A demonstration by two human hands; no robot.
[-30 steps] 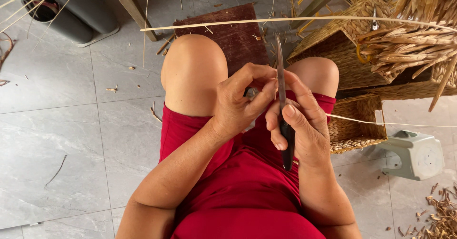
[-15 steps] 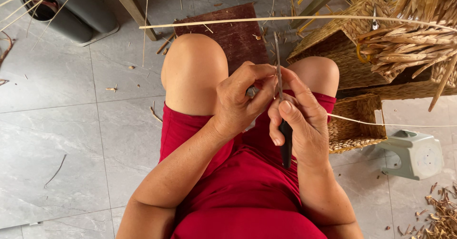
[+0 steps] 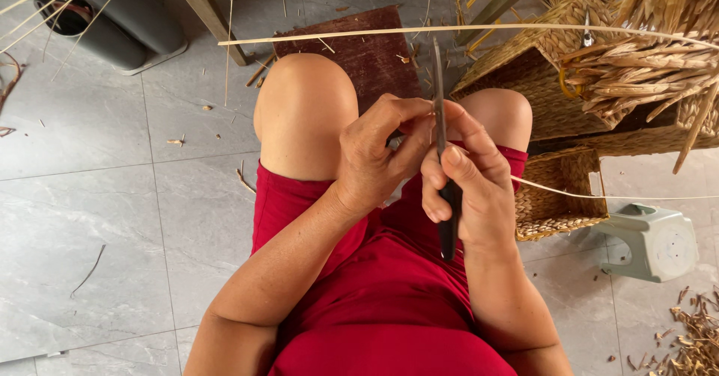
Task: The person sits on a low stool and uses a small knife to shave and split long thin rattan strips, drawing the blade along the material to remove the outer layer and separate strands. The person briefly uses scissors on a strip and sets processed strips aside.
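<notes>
I sit with bare knees and red clothing over a grey tiled floor. My right hand point(image 3: 472, 181) grips a dark-handled knife point(image 3: 448, 219) whose thin blade points up and away from me. My left hand point(image 3: 378, 151) pinches a thin pale strip point(image 3: 584, 192) right against the blade; the strip trails off to the right past a small woven basket. A long pale cane point(image 3: 419, 31) runs level across the view above my knees.
A small woven basket point(image 3: 558, 196) stands by my right leg, with larger woven baskets point(image 3: 539, 76) and dry straw bundles point(image 3: 644, 61) behind it. A pale green plastic stool point(image 3: 655, 241) is at right, a brown board point(image 3: 363, 46) ahead, dark bins point(image 3: 112, 16) at far left.
The hands have stayed together at the knife. The fingers shifted slightly along the blade and the strip; the knife's handle sits a little lower in my right hand.
</notes>
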